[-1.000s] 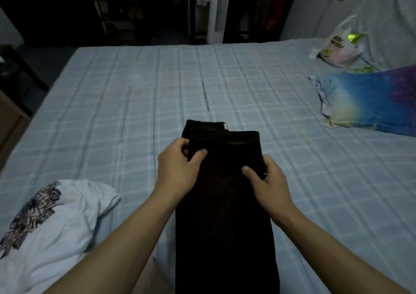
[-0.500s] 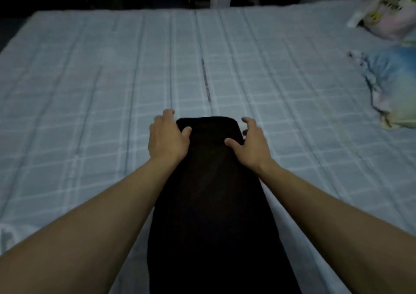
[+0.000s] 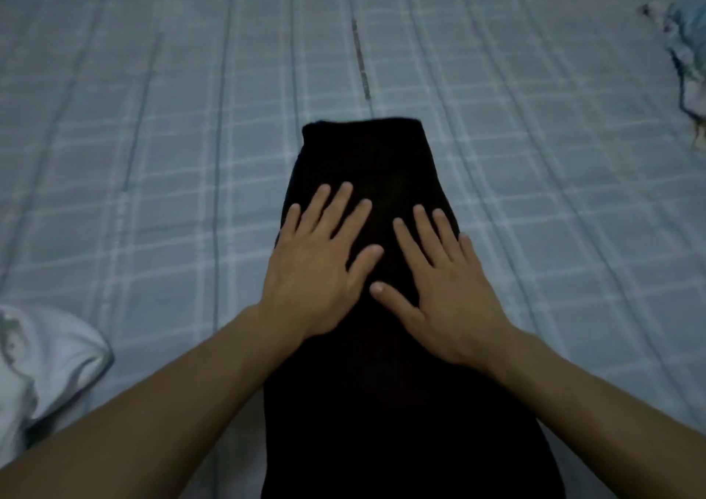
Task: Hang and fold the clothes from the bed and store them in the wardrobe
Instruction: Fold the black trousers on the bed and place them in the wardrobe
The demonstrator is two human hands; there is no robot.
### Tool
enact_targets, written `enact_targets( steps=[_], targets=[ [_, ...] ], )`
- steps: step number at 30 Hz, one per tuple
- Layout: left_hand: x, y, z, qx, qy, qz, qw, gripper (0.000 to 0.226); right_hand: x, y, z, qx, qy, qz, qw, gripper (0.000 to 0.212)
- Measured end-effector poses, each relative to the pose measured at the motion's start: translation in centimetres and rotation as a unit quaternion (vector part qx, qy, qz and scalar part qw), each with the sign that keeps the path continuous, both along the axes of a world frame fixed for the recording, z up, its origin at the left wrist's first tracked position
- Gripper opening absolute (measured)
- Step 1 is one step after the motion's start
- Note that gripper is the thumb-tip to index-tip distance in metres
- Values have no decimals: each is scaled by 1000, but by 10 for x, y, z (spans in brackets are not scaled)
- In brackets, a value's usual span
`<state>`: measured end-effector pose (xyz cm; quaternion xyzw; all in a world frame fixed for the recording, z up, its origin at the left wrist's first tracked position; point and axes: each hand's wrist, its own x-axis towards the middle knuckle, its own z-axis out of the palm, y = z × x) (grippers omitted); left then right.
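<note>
Head: flat hands on dark, perhaps ribbed garment

I'm looking at a home bedroom: a bed under a pale blue checked sheet fills my view, with clothes lying on it, a black garment mid-bed, white one at its left.

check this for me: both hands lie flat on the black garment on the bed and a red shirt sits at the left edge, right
Not quite. The shirt at the left edge is white, not red, as the head view shows. The rest holds: the left hand and right hand lie flat on the black garment on the bed.
</note>
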<state>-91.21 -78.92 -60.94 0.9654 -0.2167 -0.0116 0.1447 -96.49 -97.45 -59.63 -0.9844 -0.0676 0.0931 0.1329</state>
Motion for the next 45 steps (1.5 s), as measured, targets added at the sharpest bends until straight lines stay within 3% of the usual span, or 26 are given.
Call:
enact_targets(
  steps=[2,6,11,14,16,18,22,24,26,29,38,45],
  targets=[
    [-5,6,-25,14,17,4,1000,64,-3,0,-26,-27,-26,-4,999,87],
    [3,1,-50,28,-30,28,999,66,9,2,-58,-33,-82,-29,996,84],
    [-18,-1,-14,77,54,35,995,67,-1,0,-17,-53,14,-7,998,78],
    [-80,11,-2,33,120,-2,992,72,-47,4,9,-25,90,11,996,71],
    [-122,28,6,-8,141,-4,990,77,-99,4,21,3,69,32,997,70],
    [-163,42,17,-42,110,-7,993,74,-157,4,30,24,19,52,998,74],
    [-228,55,29,-125,-75,-123,982,62,-224,-4,24,-8,-10,80,997,100],
    [-243,59,22,-81,-99,-153,980,70,-229,-8,16,-67,4,85,994,120],
    [-246,60,14,24,-72,-163,984,88,-225,-6,7,-93,-3,72,993,125],
    [-244,55,7,105,-60,-146,982,95,-218,-2,-1,-82,-22,36,996,120],
    [-248,35,44,53,-122,-83,988,64,-218,9,30,-30,-73,4,997,72],
    [-346,35,67,53,-82,-105,990,67,-306,-6,56,-34,-28,61,997,67]
  ],
)
